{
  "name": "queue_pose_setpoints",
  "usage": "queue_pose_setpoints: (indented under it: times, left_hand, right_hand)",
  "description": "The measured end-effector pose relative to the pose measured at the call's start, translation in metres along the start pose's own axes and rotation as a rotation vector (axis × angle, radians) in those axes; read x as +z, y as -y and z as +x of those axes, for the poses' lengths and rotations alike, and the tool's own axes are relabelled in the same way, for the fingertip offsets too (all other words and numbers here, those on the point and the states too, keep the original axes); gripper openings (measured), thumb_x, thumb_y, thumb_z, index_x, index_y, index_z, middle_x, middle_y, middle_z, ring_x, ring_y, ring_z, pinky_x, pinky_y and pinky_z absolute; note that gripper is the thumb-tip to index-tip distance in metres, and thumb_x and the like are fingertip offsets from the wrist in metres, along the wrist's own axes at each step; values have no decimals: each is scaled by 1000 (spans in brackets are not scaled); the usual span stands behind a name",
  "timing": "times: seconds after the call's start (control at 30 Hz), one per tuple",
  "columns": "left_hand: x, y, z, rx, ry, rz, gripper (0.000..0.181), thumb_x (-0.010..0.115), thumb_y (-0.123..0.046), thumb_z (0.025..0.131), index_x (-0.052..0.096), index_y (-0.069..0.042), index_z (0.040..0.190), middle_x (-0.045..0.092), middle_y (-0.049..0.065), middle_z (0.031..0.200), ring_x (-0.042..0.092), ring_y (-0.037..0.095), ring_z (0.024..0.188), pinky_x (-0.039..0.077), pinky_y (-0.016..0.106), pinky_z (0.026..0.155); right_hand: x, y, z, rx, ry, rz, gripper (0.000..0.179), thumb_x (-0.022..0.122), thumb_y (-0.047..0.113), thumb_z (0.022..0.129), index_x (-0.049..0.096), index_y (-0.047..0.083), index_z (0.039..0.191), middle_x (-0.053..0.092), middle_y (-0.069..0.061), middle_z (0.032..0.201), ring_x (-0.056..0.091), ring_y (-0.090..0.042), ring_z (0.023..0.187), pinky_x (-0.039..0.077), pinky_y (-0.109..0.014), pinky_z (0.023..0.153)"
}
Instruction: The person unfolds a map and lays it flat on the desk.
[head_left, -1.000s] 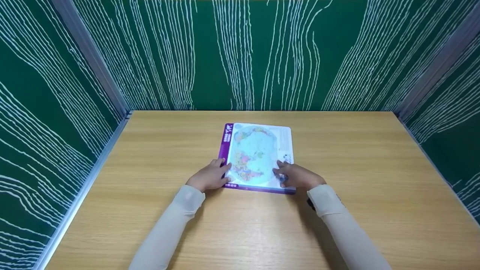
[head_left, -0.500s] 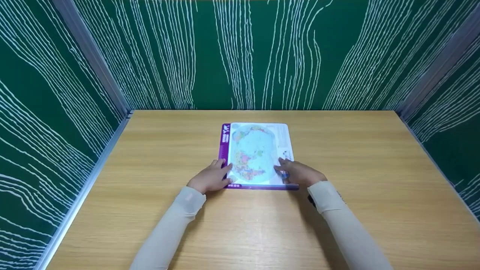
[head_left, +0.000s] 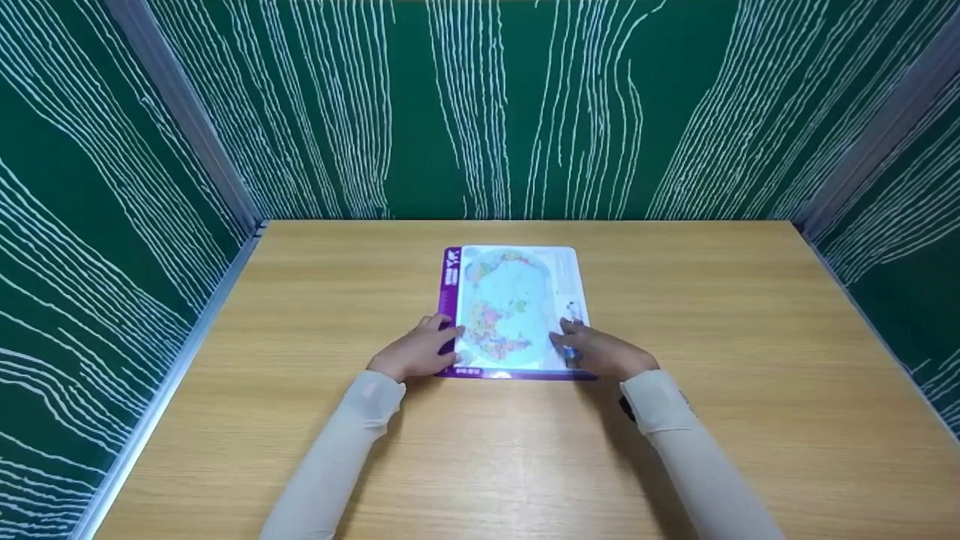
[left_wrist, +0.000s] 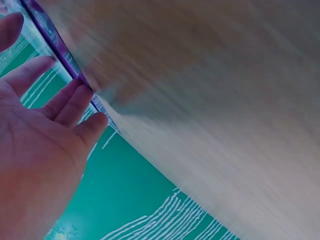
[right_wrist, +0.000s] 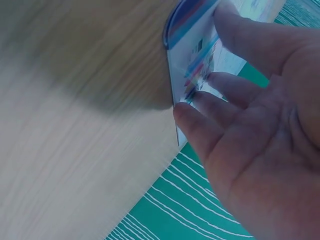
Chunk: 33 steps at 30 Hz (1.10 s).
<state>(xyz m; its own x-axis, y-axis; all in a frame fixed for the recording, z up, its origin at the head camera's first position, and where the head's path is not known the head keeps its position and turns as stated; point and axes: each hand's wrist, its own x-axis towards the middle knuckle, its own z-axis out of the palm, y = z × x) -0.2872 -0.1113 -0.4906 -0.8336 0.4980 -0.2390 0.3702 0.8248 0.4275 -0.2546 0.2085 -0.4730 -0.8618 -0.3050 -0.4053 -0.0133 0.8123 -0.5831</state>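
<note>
Counter [head_left: 712,315] (tan, wood-grained) between white-lined green walls [head_left: 412,112] bears rectangular purple-edged map [head_left: 517,300]; left grip [head_left: 415,351], right grip [head_left: 609,354]: fingers extended, touching it.

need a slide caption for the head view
Left hand and right hand touch opposite sides of a purple-edged map lying on a wooden table.

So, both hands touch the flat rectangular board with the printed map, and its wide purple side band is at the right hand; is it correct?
Not quite: the head view shows the wide purple side band at the left hand. It and the right hand do touch the rectangular board.
</note>
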Motion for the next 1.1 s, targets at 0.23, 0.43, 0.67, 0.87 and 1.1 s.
queue_pose_setpoints:
  times: [0.23, 0.43, 0.67, 0.87, 1.1]
  left_hand:
    - [-6, 6, 2, -3, -22, -49, 56, 50, -35, 99, 34, -20, 150, 19, 4, 162, 15, 28, 149, 22, 47, 119]
    - [-11, 12, 4, -23, -18, -43, 64, 52, -37, 98, 26, -20, 153, 14, 2, 163, 11, 25, 150, 17, 44, 121]
    - [-10, 18, 6, -81, 50, -83, 71, 56, -40, 94, 21, -22, 154, 8, -2, 163, 3, 20, 151, 6, 45, 123]
    - [-10, 18, 5, -68, 62, -97, 71, 56, -40, 95, 21, -20, 154, 8, 0, 163, 2, 21, 151, 3, 44, 123]
    - [-10, 17, 7, -41, 51, -64, 71, 55, -39, 95, 21, -17, 154, 8, 2, 163, 4, 22, 151, 5, 44, 123]
  right_hand:
    - [5, -1, -3, -136, -68, -271, 48, 48, 20, 100, 39, 21, 148, 25, -12, 159, 21, -36, 146, 26, -56, 114]
    - [16, 6, -3, -205, -119, -329, 55, 50, 25, 100, 33, 6, 149, 23, -22, 157, 21, -40, 145, 27, -54, 114]
    - [29, 20, -1, -204, -157, -319, 62, 52, 35, 99, 33, 5, 149, 21, -22, 157, 19, -41, 145, 25, -55, 115]
    - [37, 35, 4, -198, -187, -333, 65, 52, 42, 97, 34, 6, 149, 24, -20, 157, 21, -40, 145, 25, -54, 116]
    - [46, 47, 13, -222, -245, -331, 67, 52, 43, 97, 33, 5, 149, 24, -21, 157, 22, -40, 145, 26, -54, 116]
